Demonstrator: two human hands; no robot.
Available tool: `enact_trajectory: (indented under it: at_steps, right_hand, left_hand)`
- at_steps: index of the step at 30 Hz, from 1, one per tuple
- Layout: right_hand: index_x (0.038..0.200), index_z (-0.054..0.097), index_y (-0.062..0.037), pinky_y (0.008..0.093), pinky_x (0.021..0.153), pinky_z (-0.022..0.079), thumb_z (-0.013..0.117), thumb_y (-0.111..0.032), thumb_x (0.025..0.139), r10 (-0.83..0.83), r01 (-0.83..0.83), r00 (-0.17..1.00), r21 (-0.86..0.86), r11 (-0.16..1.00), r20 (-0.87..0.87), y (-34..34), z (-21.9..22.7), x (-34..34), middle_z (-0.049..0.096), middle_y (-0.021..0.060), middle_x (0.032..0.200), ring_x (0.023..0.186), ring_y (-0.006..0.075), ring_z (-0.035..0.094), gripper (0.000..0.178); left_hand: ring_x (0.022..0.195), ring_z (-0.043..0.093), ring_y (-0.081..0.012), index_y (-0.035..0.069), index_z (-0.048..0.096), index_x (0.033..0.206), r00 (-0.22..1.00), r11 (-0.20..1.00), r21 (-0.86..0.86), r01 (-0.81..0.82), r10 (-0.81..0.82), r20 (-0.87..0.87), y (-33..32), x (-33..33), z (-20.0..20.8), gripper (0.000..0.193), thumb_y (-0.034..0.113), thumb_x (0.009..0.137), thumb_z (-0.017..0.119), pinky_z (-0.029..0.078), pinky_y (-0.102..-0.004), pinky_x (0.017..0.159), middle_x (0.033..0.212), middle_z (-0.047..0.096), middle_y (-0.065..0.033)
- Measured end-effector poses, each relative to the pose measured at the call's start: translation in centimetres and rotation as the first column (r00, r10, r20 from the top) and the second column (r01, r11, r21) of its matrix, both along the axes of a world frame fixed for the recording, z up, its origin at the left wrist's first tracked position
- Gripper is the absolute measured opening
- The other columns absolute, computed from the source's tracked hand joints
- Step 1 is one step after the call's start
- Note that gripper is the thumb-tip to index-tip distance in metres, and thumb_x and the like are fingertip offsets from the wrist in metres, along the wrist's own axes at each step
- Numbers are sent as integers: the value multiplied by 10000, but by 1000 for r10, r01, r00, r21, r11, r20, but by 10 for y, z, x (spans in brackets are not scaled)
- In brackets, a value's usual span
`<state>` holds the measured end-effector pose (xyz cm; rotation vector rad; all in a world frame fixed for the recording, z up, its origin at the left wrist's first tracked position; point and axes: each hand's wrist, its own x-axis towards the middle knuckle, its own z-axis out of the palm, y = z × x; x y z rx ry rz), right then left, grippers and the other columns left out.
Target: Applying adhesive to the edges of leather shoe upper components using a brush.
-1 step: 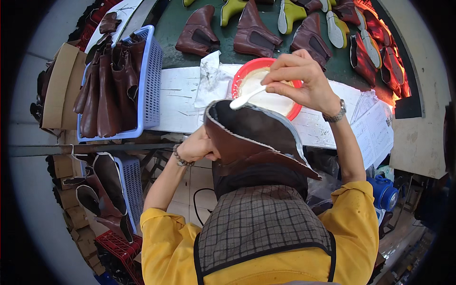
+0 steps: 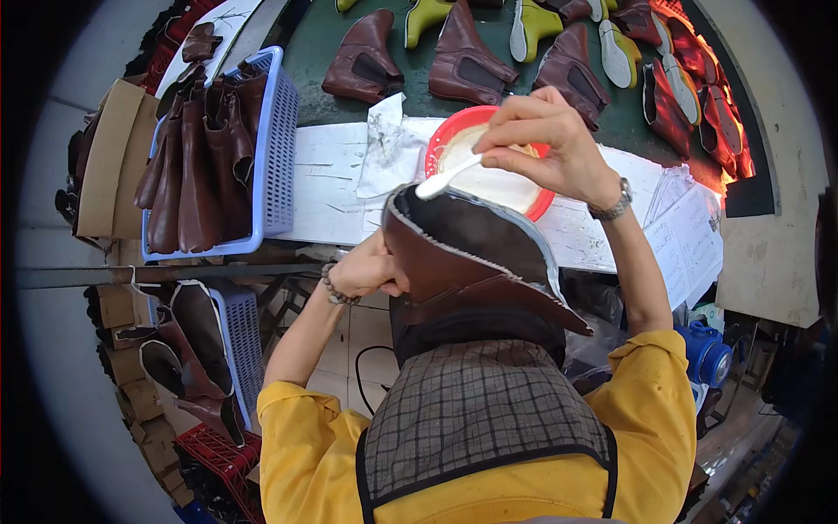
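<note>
My left hand (image 2: 371, 267) is closed on the side of a brown leather boot upper (image 2: 463, 266), holding it tilted with its dark lining facing up. A pale, whitish strip runs along the upper's open edge. Pinched in the fingers of my right hand (image 2: 559, 148) is a small white spoon-shaped tool (image 2: 443, 181). The tool's wide rounded end sits at the far left rim of the upper; whether it touches cannot be made out. Just beyond, partly behind my right hand, stands a red bowl (image 2: 436, 144) holding a creamy white paste (image 2: 489, 185).
On the green tabletop (image 2: 419, 79) stand several brown boots (image 2: 467, 57) and yellow-green shoe forms (image 2: 534, 31). A stained white cloth (image 2: 384, 157) lies left of the bowl. At left, a blue basket (image 2: 278, 148) holds brown uppers. Papers (image 2: 685, 240) hang at the right.
My right hand and the white tool have shifted slightly left. The upper and my left hand have moved a little to the right.
</note>
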<state>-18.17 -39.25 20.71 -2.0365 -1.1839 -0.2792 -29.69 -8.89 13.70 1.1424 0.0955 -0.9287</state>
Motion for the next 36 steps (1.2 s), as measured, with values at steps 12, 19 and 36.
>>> enact_trajectory:
  at_steps: [12, 19, 36]
  right_hand:
    - [930, 807, -111, 309, 866, 412, 862, -125, 756, -162, 186, 979, 220, 958, -122, -37, -36, -19, 718, -1, 898, 864, 129, 642, 183]
    - [985, 802, -53, 248, 746, 503, 831, -56, 813, -269, 368, 905, 292, 883, -329, -60, -54, -50, 709, 50, 966, 838, 123, 636, 174]
    - [1059, 774, -11, 210, 684, 493, 791, -6, 860, -414, 526, 846, 400, 751, -334, -6, -42, -66, 685, 57, 969, 827, 94, 634, 200]
  left_hand:
    - [688, 601, -141, -25, 665, 1127, 864, 933, 71, -354, 296, 408, 21, 19, -28, 326, -135, 823, 627, 454, -267, 555, 969, 683, -112]
    - [763, 635, -166, -28, 677, 1135, 506, 797, 68, -601, 313, 804, 27, 20, -16, 328, -119, 821, 653, 502, -285, 645, 1026, 694, -122]
    - [1051, 645, -275, 81, 786, 1127, -426, 372, -349, -860, -146, 893, -31, 42, 28, 371, 90, 757, 783, 506, -364, 915, 1245, 683, -159]
